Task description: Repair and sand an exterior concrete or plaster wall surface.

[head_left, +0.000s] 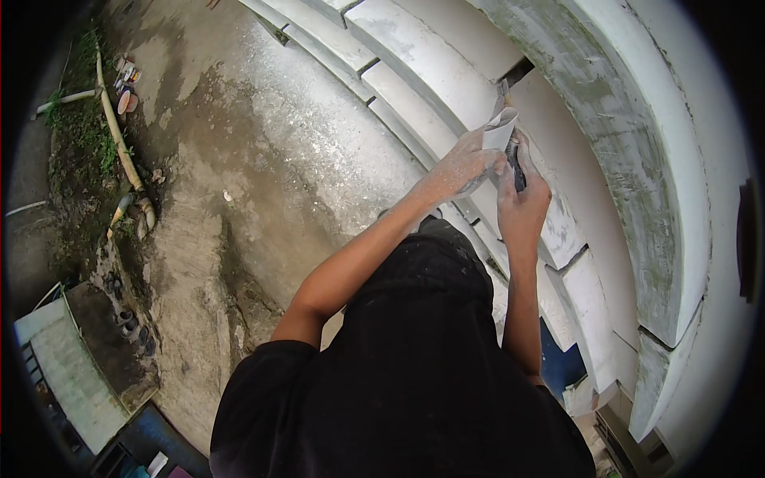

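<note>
My left hand (470,166), dusted with white powder, is closed on a folded pale grey sheet (500,129) that looks like sandpaper. Right beside it, my right hand (524,199) is closed around a dark, narrow thing (516,166); its kind is partly hidden by the fingers. Both hands meet in front of a white stepped ledge (430,60). Just beyond the sheet a small brownish, pointed thing (505,93) shows, too small to name.
Curved white and grey-stained concrete bands (629,135) rise on the right. White dust (319,127) covers part of the concrete floor on the left. Farther left run pipes (111,119) beside green plants (107,155), and several shoes (131,327) lie near a pale roof-like panel (76,374).
</note>
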`<state>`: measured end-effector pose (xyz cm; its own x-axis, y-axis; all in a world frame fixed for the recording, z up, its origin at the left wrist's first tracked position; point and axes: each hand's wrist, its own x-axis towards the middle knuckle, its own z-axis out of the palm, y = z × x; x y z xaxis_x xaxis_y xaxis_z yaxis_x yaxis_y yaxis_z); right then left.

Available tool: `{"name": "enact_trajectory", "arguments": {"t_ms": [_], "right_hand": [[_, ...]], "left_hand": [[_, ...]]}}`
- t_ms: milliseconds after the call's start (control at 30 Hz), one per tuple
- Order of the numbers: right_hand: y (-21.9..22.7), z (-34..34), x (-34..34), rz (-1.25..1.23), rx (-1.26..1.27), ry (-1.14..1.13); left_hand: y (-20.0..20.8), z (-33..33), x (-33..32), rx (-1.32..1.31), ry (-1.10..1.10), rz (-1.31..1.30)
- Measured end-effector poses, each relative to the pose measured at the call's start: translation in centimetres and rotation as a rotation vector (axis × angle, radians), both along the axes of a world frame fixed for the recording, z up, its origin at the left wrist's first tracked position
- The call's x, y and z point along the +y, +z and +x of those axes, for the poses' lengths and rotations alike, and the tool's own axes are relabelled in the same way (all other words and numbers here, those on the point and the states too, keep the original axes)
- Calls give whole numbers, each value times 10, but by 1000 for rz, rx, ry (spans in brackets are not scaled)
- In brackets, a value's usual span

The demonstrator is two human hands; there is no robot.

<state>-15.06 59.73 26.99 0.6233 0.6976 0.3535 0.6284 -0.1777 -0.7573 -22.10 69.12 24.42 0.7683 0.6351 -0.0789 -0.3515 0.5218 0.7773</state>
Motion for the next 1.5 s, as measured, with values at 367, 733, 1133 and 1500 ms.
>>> {"name": "enact_trajectory", "arguments": {"t_ms": [367,733,1133,1500], "right_hand": [[-3,9,12,-47,-56,-8],[9,-2,8,-204,92,-116],[20,-9,20,-322,221,-119],[-1,2,12,-228,-2,-95]], "left_hand": [[-7,7,24,141,-116,326],[0,4,17,127,-162,378],[-33,5,26,64,116,805],[-13,7,9,69,-100,165]]}}
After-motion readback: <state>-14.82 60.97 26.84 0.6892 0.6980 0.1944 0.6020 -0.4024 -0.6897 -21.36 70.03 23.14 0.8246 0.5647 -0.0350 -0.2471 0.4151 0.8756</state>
